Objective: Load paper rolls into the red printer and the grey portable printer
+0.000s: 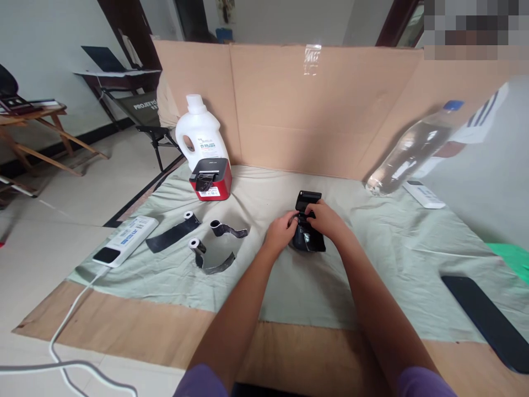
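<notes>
A small black receipt printer point(303, 241) sits on the cloth in front of me, its lid point(309, 199) raised at the far end. A glossy black strip point(317, 241) lies over its near right side. My left hand point(282, 229) grips the printer's left side with curled fingers. From the right, my right hand point(325, 219) reaches over the opening, fingers bent together and touching the inside; what they pinch is hidden. Left of my hands lie three partly unwound rolls of black paper: one roll point(190, 219), a second roll point(225, 228) and a third roll point(197, 249).
A red and black printer point(223, 184) stands before a white detergent jug point(202, 132). A power strip point(126, 240) lies at left, a phone point(485, 320) at right. A water bottle point(413, 149) leans near the cardboard screen point(289, 105); a person is behind at right.
</notes>
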A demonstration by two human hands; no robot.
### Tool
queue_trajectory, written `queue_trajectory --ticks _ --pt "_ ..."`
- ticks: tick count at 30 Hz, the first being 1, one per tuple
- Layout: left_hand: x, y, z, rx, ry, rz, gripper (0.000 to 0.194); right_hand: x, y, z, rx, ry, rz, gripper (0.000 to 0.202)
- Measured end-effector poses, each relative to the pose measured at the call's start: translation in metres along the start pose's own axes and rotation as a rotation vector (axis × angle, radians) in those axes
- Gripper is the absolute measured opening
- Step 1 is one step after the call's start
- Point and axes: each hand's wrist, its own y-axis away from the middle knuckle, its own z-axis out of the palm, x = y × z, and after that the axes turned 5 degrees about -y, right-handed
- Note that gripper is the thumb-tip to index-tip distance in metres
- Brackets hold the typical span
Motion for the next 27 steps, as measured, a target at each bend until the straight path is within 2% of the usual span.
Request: queue_trajectory --ticks 4,5,9,11,14,21,27 --pt "0.000 0.001 0.000 0.008 0.015 0.018 0.039 -0.005 0.001 -0.006 0.032 -0.016 0.052 0.006" --pt "0.001 0.001 0.000 0.005 0.020 0.026 0.039 -0.006 0.001 -0.008 0.068 -0.039 0.068 0.010" --pt "0.004 0.005 -0.003 -0.033 0.022 0.095 0.039 -0.005 0.000 -0.010 0.397 -0.135 0.058 0.020" --pt "0.007 0.007 -0.005 -0.057 -0.009 0.148 0.040 -0.002 -0.001 -0.009 0.446 -0.188 -0.025 0.030" --pt "0.013 0.014 -0.007 -0.061 -0.064 0.253 0.045 0.001 -0.003 -0.010 0.341 -0.232 -0.098 0.038" --pt "0.015 0.040 -0.005 0.045 -0.241 0.497 0.036 -0.008 0.011 -0.027 0.151 -0.147 -0.063 0.025" --pt "0.009 0.046 -0.002 0.003 -0.208 0.639 0.030 -0.008 0.024 -0.033 -0.127 -0.148 -0.050 0.041"
